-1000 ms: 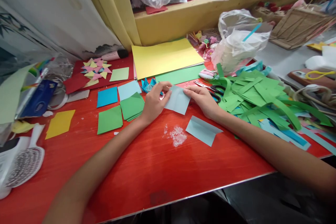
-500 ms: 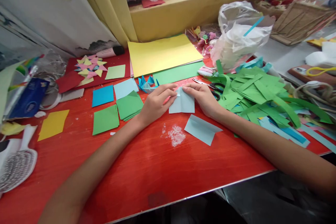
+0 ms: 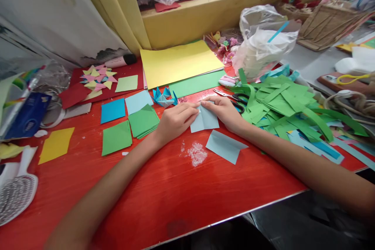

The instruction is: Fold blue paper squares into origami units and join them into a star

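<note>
- The light blue sheet [image 3: 206,121] is found over the red bench [image 3: 187,195], between the two hands, with a crease running through it towards its near edge.
- The sheet's far left part is pinched by the fingertips of the left hand [image 3: 178,120]; the other fingers are curled together.
- The far right part is pinched by the thumb and fingers of the right hand [image 3: 226,113].
- Whether the sheet is pressed flat to the bench cannot be told; its far edge is hidden by the fingers.
- The step in hand is judged to be folding. Edges should be matched at the corners before any pressure is applied.
- One side should be kept steady while the crease is pressed from the middle outwards.
- The white patch [image 3: 197,154] should be avoided as a pressing surface, since an uneven line could result. Its nature cannot be determined.
- A creased light blue piece [image 3: 225,147] is noted just beside the sheet, on the near side; it should not be caught under the wrist.
- The scissors [image 3: 233,97] are noted near the right hand; contact with them should be avoided.
</note>
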Tool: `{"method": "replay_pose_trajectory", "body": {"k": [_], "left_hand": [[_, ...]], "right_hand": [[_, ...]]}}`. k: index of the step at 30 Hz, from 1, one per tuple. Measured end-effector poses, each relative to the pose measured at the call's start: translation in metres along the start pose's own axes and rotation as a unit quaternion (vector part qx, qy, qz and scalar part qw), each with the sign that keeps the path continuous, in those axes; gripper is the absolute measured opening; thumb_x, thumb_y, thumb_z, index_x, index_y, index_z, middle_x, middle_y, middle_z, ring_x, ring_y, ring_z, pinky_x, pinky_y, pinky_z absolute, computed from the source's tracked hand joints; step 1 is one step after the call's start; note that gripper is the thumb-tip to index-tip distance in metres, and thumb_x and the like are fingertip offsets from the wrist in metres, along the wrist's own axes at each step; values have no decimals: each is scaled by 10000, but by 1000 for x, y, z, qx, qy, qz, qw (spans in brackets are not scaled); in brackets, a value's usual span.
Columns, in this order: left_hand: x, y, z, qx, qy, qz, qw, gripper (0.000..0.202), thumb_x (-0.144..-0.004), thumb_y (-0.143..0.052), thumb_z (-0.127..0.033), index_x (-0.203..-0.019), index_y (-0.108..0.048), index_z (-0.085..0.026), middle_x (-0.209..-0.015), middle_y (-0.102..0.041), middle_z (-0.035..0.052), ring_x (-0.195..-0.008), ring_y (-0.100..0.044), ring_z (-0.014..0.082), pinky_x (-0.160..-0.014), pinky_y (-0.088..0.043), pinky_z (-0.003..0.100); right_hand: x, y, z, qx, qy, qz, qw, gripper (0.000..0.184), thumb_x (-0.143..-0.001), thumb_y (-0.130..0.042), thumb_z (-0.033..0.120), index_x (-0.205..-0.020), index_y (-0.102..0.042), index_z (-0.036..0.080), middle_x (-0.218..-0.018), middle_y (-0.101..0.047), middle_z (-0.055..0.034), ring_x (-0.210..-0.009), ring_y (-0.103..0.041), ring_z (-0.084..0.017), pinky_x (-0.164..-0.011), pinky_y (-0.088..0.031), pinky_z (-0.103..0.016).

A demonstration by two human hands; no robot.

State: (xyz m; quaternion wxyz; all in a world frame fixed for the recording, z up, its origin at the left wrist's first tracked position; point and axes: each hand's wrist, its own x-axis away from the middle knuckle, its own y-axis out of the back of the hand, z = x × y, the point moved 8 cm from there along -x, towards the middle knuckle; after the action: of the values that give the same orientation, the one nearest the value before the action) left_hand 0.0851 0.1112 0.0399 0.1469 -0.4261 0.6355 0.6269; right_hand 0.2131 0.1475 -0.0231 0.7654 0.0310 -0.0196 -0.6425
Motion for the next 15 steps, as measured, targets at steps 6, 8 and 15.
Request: {"method": "replay_pose_trajectory", "body": {"k": [6, 8, 15], "left_hand": [[1, -3, -10, -49, -52, 15, 997, 87, -840, -587, -125, -907, -642, -130, -1015, -734, 73, -976, -692, 170, -849, -570, 272], [1, -4, -8, -40, -43, 18, 998, 97, -852, -571, -130, -918, -643, -135, -1040, -729, 75, -989, -688, 163, -862, -567, 271], [0, -5, -2, -15, -23, 28, 999, 124, -879, -538, -148, -941, -644, -155, -1073, -722, 63, -1036, -668, 159, -897, -563, 295]], "right_hand": [[2, 1, 6, 32, 36, -16, 999, 275, -835, -586, 416, -795, -649, 151, -778, -631, -30, -696, -513, -127, -607, -381, -251], [2, 1, 4, 0, 14, -18, 1000, 266, -823, -602, 414, -789, -644, 154, -736, -621, -19, -634, -496, -113, -573, -361, -248], [2, -1, 1, -108, -22, -13, 994, 253, -734, -707, 415, -753, -639, 173, -689, -630, -7, -609, -533, -125, -567, -400, -256]]}}
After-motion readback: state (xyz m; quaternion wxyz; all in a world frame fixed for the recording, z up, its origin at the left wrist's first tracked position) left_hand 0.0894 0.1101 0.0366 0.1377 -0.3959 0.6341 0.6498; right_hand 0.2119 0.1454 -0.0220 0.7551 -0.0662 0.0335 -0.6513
